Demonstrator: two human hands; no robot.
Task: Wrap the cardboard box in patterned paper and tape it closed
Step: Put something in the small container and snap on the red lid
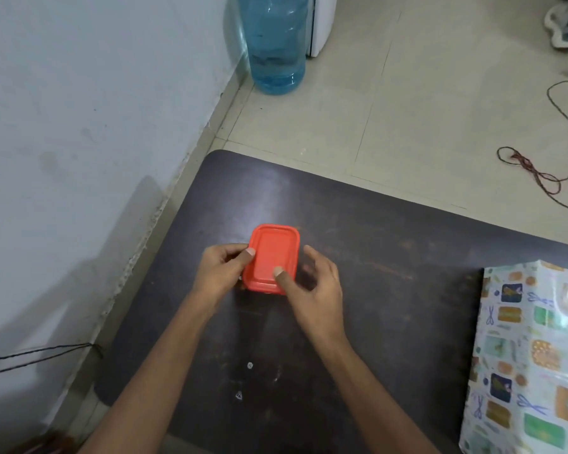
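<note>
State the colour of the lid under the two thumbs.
The lid is plain orange-red, clearest in the head view.

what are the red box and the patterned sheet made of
Red box: plastic by the look, smooth and slightly matte, with a moulded raised rim and rounded corners. Patterned sheet: probably glossy wrapping paper, given the glare patches and creases; a film coating is possible.
</note>
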